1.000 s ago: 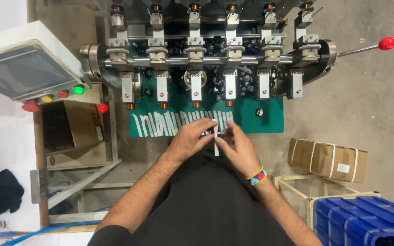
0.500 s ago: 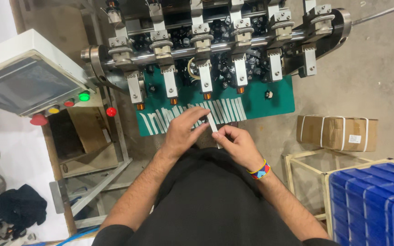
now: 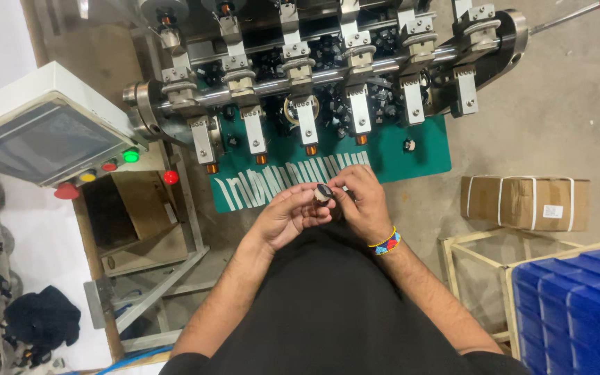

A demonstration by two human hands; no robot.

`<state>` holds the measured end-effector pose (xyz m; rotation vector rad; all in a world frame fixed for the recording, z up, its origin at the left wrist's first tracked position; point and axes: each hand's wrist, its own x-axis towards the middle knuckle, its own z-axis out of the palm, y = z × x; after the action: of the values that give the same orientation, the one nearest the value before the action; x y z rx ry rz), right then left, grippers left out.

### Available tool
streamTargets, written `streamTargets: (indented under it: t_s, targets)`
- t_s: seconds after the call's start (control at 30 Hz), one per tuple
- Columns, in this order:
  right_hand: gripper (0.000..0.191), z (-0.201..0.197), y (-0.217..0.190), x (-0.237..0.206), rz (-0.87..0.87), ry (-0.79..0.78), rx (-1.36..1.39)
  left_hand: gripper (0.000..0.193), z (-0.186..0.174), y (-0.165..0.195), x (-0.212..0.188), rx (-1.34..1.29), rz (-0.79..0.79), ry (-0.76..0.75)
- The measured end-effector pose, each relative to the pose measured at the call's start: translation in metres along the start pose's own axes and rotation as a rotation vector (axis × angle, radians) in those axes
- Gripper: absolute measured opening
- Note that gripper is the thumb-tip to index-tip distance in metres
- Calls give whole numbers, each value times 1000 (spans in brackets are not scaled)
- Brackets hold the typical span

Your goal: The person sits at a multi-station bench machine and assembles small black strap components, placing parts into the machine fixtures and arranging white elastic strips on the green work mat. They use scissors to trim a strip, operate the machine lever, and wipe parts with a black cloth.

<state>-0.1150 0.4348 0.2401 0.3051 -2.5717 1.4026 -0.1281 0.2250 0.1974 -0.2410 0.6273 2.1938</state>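
A green table (image 3: 425, 149) stretched just beyond the hands, its near edge lined with a row of slim white pieces (image 3: 293, 179) lying side by side, tilted at varying angles. Small copper-coloured pegs (image 3: 311, 149) stood on the green surface past the row, and a small round part (image 3: 409, 144) sat further to the right of the hands. The concrete floor (image 3: 564, 104) spread out to the right, where a strapped cardboard box (image 3: 522, 201) rested well apart from the hands, with a blue plastic crate (image 3: 578, 305) nearer the person. To the left, an open cardboard box (image 3: 137, 222) stood beside the table.
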Motion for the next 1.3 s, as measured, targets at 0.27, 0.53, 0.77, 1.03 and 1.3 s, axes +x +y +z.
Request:
streamTargets:
  t_s: [0.27,0.53,0.77,1.03,1.3]
  targets:
    - [26,-59,63,13,424,-342,343,50,62,0,29,1315,317,182]
    - [13,-117,90,30,151,-430,126,53,109,-46,79,1297,461,233]
    - [7,-154,94,25,-266,-328,-162,35,121,-86,108,1308,406,376]
    - [44,-181,90,9,-241,-380,-95,35,107,-123,134,626,363,455]
    - [35,-177,135,-14,-178,-396,-164,31,82,-159,162,373,33,443]
